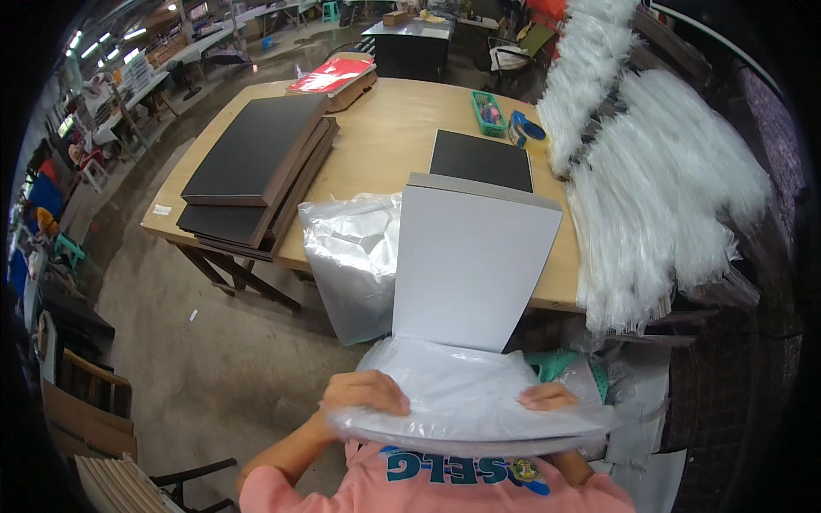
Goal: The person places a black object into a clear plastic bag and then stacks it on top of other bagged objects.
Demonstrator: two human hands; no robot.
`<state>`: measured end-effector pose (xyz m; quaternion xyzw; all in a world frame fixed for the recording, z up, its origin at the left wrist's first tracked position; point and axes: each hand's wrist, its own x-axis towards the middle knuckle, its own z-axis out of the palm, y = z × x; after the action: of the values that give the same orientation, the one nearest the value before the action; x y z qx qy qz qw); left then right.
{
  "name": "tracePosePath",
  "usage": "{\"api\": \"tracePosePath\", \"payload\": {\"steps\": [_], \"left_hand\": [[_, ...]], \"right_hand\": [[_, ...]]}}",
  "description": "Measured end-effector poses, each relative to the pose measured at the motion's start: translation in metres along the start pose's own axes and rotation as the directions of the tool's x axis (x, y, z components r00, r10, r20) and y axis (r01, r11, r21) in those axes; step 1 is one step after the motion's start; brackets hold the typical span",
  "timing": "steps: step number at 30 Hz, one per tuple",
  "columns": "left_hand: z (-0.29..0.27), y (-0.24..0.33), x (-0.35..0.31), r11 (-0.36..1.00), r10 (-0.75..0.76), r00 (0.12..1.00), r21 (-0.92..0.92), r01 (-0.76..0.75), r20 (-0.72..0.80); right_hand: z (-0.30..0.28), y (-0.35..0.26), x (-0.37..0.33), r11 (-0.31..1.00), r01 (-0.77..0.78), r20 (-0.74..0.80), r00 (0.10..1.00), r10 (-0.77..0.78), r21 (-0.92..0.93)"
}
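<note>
A white flat panel point(475, 265) with a thick grey far edge leans over the table's front edge, its near end inside a clear plastic bag point(462, 376). My left hand point(368, 392) is closed on the bag's left side, fingers wrapped over the film. On the other side my right hand point(548, 396) grips the bag, its lower part hidden behind the plastic. The bag's near end lies bunched against my pink shirt. Left of the panel, another clear plastic bag point(352, 265) hangs over the table edge. Behind the panel lies a black panel point(481, 158).
Black thick panels point(256, 154) are stacked at the table's point(385, 128) left. At the back sit a red-topped pile point(333, 77), a green basket point(489, 114) and a blue tape dispenser point(526, 131). Heaps of clear plastic bags point(667, 188) cover the right side. A chair arm point(197, 470) stands lower left.
</note>
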<state>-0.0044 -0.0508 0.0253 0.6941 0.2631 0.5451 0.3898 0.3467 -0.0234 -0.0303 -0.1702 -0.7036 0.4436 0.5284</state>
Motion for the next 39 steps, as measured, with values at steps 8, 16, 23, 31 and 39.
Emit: {"api": "tracePosePath", "payload": {"steps": [8,16,23,31,39], "left_hand": [[-0.025,-0.223,-0.117,0.550,-0.533,0.825,0.665,0.505,-0.186],[-0.014,-0.237,-0.042,0.722,-0.578,0.784,0.307,0.620,-0.225],[-0.020,-0.242,-0.026,0.738,-0.510,0.834,0.390,0.551,-0.212],[-0.017,-0.249,-0.034,0.733,-0.569,0.797,0.317,0.602,-0.200],[-0.083,-0.131,0.018,0.527,0.124,0.804,0.725,0.444,-0.582]], "right_hand": [[-0.028,0.157,-0.101,0.675,-0.248,0.019,0.932,0.361,-0.695],[-0.020,0.185,-0.028,0.737,-0.565,-0.279,0.689,0.669,0.372],[-0.008,0.222,-0.011,0.838,-0.496,-0.430,0.722,0.543,0.227],[-0.011,0.233,-0.024,0.782,-0.622,-0.431,0.696,0.574,0.037],[-0.065,0.082,0.038,0.335,-0.692,-0.127,0.525,0.842,-0.640]]}}
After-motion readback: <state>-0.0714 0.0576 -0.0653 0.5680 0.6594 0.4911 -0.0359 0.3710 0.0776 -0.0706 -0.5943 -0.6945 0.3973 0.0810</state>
